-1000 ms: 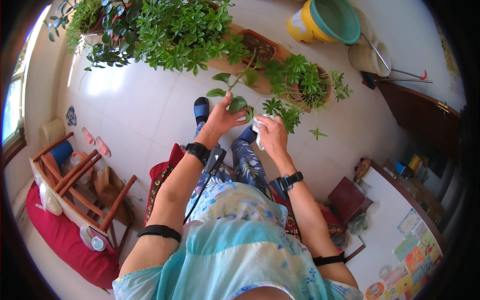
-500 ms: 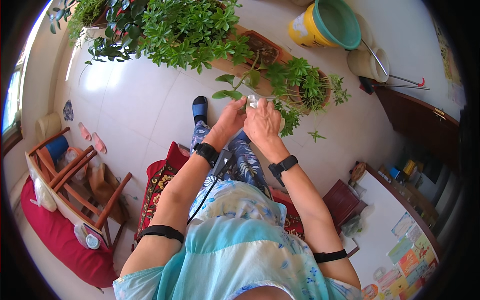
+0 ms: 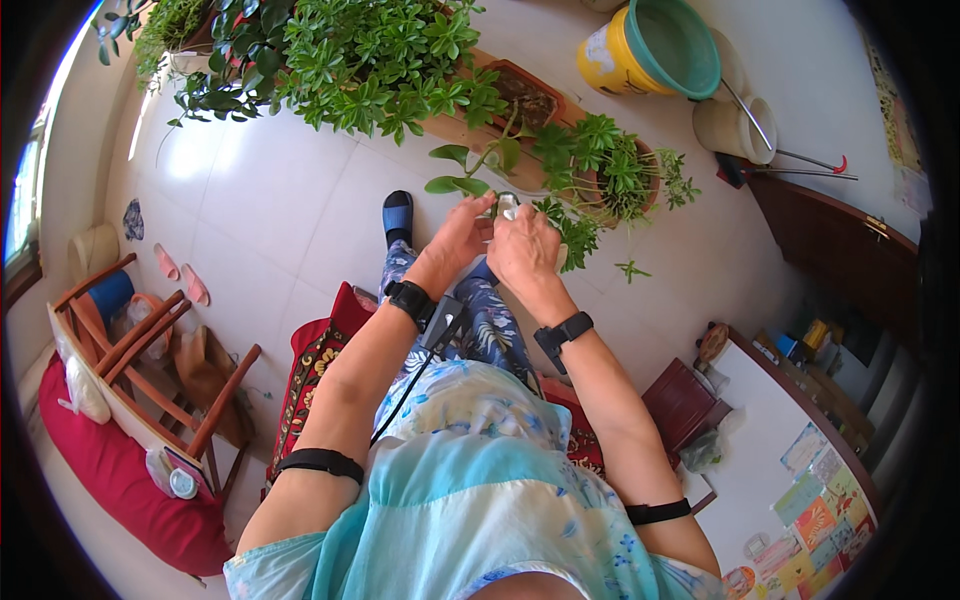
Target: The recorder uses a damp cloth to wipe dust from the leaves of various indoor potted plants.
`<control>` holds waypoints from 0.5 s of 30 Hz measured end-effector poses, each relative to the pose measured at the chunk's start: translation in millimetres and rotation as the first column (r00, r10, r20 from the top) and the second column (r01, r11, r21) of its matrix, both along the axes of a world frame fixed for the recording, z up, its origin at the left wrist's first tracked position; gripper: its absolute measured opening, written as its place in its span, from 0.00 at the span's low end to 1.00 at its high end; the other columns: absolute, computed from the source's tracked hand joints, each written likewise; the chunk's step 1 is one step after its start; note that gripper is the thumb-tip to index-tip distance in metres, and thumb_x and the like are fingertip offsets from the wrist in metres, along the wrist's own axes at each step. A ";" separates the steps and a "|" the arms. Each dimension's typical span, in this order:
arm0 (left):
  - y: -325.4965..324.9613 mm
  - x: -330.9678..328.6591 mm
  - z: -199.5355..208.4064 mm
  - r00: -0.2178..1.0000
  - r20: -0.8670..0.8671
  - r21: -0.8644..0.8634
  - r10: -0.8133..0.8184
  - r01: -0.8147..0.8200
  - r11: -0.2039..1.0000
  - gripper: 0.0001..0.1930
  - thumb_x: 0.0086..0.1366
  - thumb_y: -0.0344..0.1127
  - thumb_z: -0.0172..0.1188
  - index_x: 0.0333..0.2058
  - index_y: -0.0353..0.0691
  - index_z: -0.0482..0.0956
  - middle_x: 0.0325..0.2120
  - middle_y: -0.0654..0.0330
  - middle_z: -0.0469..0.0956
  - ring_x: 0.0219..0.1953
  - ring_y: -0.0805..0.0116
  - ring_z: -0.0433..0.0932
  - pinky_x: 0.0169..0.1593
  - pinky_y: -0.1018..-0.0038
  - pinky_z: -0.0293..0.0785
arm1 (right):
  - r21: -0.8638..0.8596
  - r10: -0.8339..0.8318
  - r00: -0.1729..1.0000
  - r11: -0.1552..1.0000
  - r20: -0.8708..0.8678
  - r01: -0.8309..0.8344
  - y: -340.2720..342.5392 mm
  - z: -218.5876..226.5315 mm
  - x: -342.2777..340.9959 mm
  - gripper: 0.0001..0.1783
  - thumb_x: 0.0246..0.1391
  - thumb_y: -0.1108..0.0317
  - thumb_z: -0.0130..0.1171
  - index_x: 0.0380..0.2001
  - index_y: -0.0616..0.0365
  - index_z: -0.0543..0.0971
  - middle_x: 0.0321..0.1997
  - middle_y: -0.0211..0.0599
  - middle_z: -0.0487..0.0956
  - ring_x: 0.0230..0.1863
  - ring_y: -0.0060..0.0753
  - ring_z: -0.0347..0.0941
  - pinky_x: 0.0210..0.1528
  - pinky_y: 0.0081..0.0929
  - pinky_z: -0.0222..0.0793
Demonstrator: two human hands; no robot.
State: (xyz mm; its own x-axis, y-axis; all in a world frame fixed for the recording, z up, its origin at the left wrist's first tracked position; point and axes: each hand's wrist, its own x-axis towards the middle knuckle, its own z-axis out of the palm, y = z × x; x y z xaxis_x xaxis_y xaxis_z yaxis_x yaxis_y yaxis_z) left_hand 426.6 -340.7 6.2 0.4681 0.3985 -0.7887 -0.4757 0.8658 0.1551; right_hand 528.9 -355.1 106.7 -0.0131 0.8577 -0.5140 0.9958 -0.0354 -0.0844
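In front of me, my right hand (image 3: 527,245) has its fingers closed over a small crumpled white piece (image 3: 508,208) that looks like tissue. It presses this against a dark green leaf (image 3: 498,199), of which only a narrow rim shows. My left hand (image 3: 464,232) is closed at the left edge of that leaf, thumb and fingers pinched together. The two hands nearly touch. Just beyond them, a broad-leaved plant (image 3: 457,186) leans out on a thin stem from a brown rectangular planter (image 3: 525,90).
Bushy green plants (image 3: 370,70) fill the far left. A round pot (image 3: 640,185) with trailing leaves stands right of my hands. Yellow and teal buckets (image 3: 610,55) are at the far right. An overturned wooden stool (image 3: 150,350) lies at left, and a white table (image 3: 740,490) is at right.
The white piece has shifted slightly under my right fingers, and more of the dark leaf rim shows around it. Both arms stay almost in place.
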 end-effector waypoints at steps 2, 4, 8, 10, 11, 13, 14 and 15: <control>0.7 0.1 -1.7 1.000 0.026 0.011 0.008 -0.008 1.000 0.13 0.67 0.44 0.53 0.43 0.43 0.67 0.34 0.52 0.76 0.35 0.60 0.78 0.38 0.60 0.75 | 0.000 -0.021 1.000 1.000 -0.014 0.021 -4.4 1.8 -2.6 0.11 0.43 0.65 0.60 0.30 0.59 0.83 0.42 0.46 0.76 0.44 0.47 0.74 0.40 0.39 0.74; 0.7 -2.5 -4.1 0.998 0.026 -0.006 0.050 -0.050 0.999 0.14 0.67 0.45 0.53 0.44 0.42 0.68 0.33 0.54 0.77 0.35 0.59 0.78 0.39 0.60 0.76 | -0.025 -0.035 0.995 0.999 -0.097 0.033 -8.0 3.5 -4.5 0.11 0.43 0.65 0.60 0.30 0.59 0.83 0.42 0.48 0.76 0.44 0.48 0.74 0.41 0.39 0.75; -0.1 -11.0 -3.6 0.990 0.126 0.006 0.069 -0.070 0.998 0.19 0.66 0.48 0.55 0.46 0.41 0.68 0.38 0.51 0.76 0.40 0.57 0.77 0.44 0.55 0.74 | -0.132 -0.248 0.893 0.968 -0.374 0.214 -12.7 26.4 8.3 0.12 0.45 0.63 0.57 0.34 0.51 0.84 0.37 0.45 0.77 0.40 0.48 0.76 0.42 0.40 0.73; 2.9 -17.6 5.5 0.999 0.019 -0.170 0.046 -0.042 0.984 0.21 0.66 0.52 0.55 0.47 0.41 0.71 0.44 0.51 0.75 0.47 0.57 0.74 0.56 0.48 0.67 | -0.100 -0.342 0.781 0.935 -0.522 0.341 -19.6 32.6 28.6 0.16 0.46 0.60 0.60 0.40 0.48 0.84 0.35 0.43 0.77 0.37 0.46 0.76 0.41 0.38 0.72; 4.9 -20.6 9.6 1.000 0.023 -0.164 0.005 -0.002 0.987 0.27 0.63 0.58 0.56 0.49 0.41 0.69 0.48 0.49 0.71 0.50 0.56 0.72 0.58 0.38 0.58 | -0.073 -0.401 0.728 0.896 -0.556 0.437 -22.6 32.5 40.9 0.16 0.46 0.61 0.61 0.41 0.51 0.83 0.35 0.43 0.77 0.37 0.43 0.76 0.41 0.36 0.72; 2.8 -22.7 15.2 0.996 0.018 -0.162 0.083 -0.079 0.984 0.28 0.63 0.61 0.55 0.49 0.42 0.69 0.46 0.51 0.71 0.47 0.58 0.72 0.60 0.35 0.54 | -0.086 -0.540 0.547 0.757 -0.639 0.647 -31.8 17.5 65.3 0.17 0.48 0.64 0.62 0.42 0.55 0.82 0.36 0.44 0.78 0.36 0.38 0.77 0.40 0.30 0.72; 2.7 -24.4 14.0 0.992 0.031 -0.173 0.121 -0.114 0.978 0.28 0.63 0.61 0.54 0.49 0.42 0.68 0.44 0.51 0.71 0.45 0.58 0.73 0.59 0.36 0.56 | -0.129 -0.608 0.412 0.650 -0.678 0.749 -33.5 4.9 74.6 0.17 0.48 0.65 0.63 0.43 0.58 0.82 0.38 0.45 0.78 0.37 0.35 0.77 0.40 0.28 0.72; 1.8 -24.7 12.8 0.993 0.033 -0.171 0.116 -0.108 0.979 0.28 0.63 0.61 0.54 0.49 0.42 0.68 0.44 0.51 0.71 0.45 0.58 0.73 0.59 0.36 0.56 | -0.229 -0.656 0.270 0.570 -0.705 0.789 -35.1 -5.7 82.5 0.19 0.51 0.65 0.61 0.46 0.61 0.80 0.41 0.47 0.79 0.38 0.34 0.78 0.41 0.25 0.72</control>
State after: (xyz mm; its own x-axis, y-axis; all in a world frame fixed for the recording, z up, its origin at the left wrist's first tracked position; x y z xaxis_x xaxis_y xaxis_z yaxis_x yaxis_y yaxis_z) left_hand 401.9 -338.9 19.0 0.4628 0.3137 -0.8291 -0.5742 0.8186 -0.0107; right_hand 611.5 -390.2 101.0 0.3901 0.7515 -0.5320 0.1939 -0.6319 -0.7504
